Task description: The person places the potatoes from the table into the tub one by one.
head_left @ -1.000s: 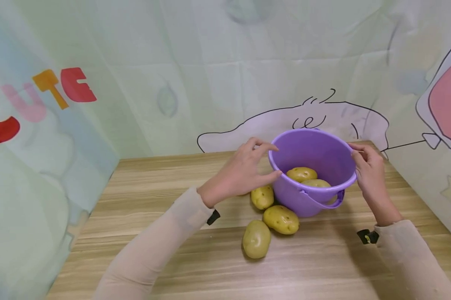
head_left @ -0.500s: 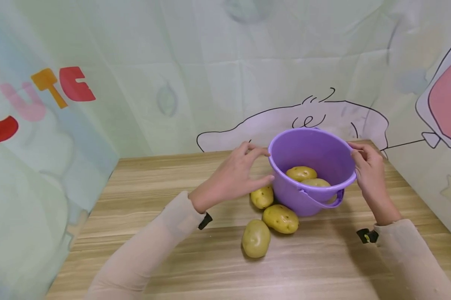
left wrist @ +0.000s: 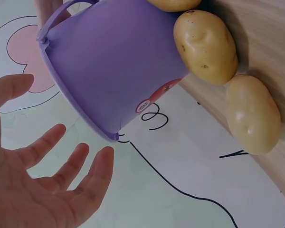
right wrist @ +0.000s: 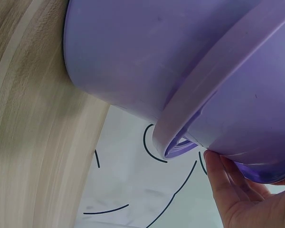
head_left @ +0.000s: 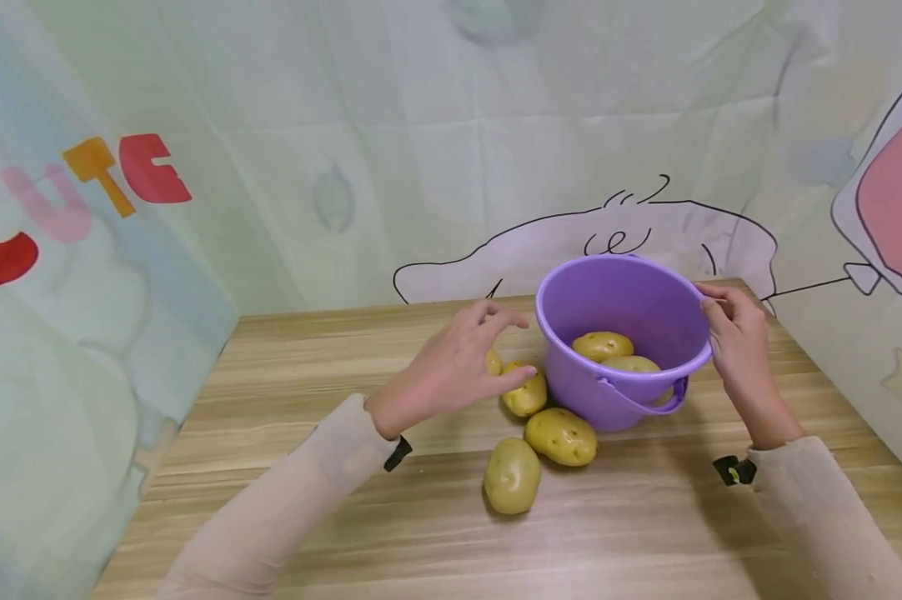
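A purple bucket [head_left: 608, 404] stands upright with its handle hanging down at the front. Inside it lie yellow potatoes [head_left: 603, 346]. My right hand [head_left: 738, 354] pinches the bucket's rim at the right side, thumb on the near side; in the right wrist view its fingers [right wrist: 221, 178] press against the purple wall. My left hand [head_left: 451, 362] hovers left of the bucket, fingers spread and bent, holding nothing. Just below it sits a potato [head_left: 524, 396] against the bucket, with another potato [head_left: 493, 362] partly hidden behind the hand.
Nearer on the wooden table [head_left: 391, 533] lie a yellow potato [head_left: 561, 437] by the bucket's base and a paler potato [head_left: 512, 476]. A printed cloth backdrop [head_left: 331, 150] closes off the back, left and right sides.
My left hand has drawn back to the left and slightly down from the bucket's rim, uncovering more of the potatoes beside it. The right hand and bucket hold their place.
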